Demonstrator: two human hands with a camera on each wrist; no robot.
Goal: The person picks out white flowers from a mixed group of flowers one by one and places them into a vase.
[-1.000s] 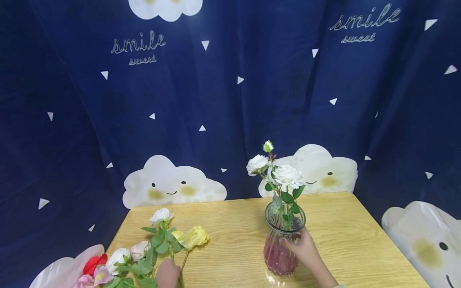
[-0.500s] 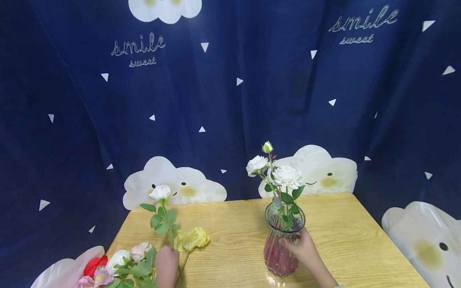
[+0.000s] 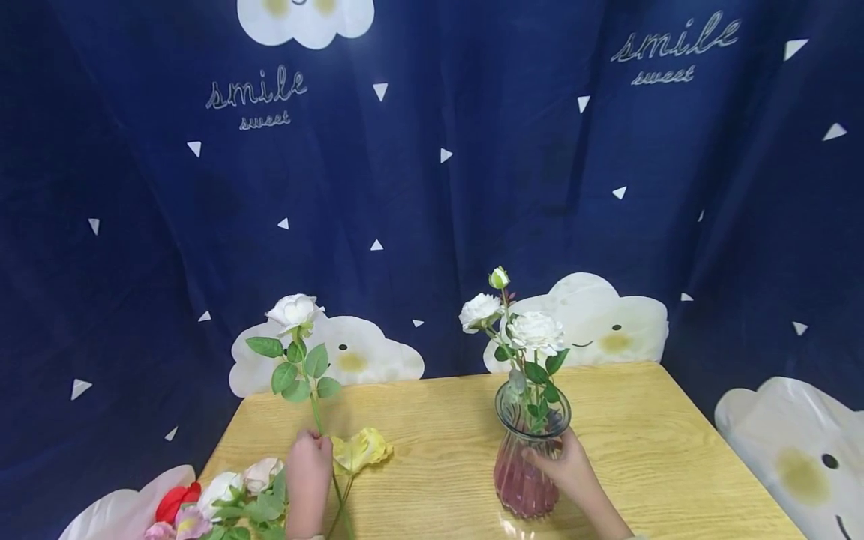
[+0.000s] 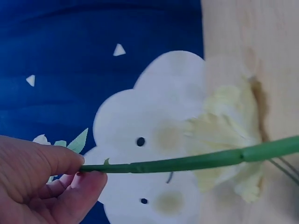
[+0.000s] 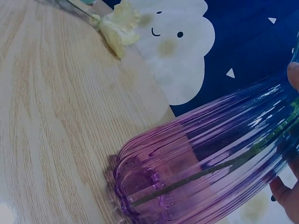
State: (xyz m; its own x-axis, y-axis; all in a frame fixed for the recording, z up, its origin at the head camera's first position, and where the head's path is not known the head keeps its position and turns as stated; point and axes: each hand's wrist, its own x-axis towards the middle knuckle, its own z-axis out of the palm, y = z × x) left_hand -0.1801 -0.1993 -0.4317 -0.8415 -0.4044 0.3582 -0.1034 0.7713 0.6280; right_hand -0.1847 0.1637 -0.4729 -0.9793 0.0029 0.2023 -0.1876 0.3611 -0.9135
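My left hand (image 3: 310, 480) pinches the green stem of a white rose (image 3: 294, 312) between thumb and fingers. The rose stands upright, its bloom and leaves above the hand; in the left wrist view the bare stem (image 4: 187, 163) runs out to the right. My right hand (image 3: 571, 469) grips the neck of a ribbed glass vase (image 3: 526, 480), pink toward the base, upright on the table. White flowers (image 3: 536, 331) with a small bud stand in the vase, and a stem shows through its glass in the right wrist view. A yellow flower (image 3: 364, 450) lies beside my left hand.
More artificial flowers lie in a pile at the table's left front, among them a red one (image 3: 177, 501), a white one (image 3: 219, 493) and pink ones. The wooden table (image 3: 432, 442) ends at a dark blue curtain (image 3: 432, 187) printed with clouds.
My left hand has drawn the white rose up out of the flower pile and moved forward with it, raising it upright. The right hand and the vase have stayed in place.
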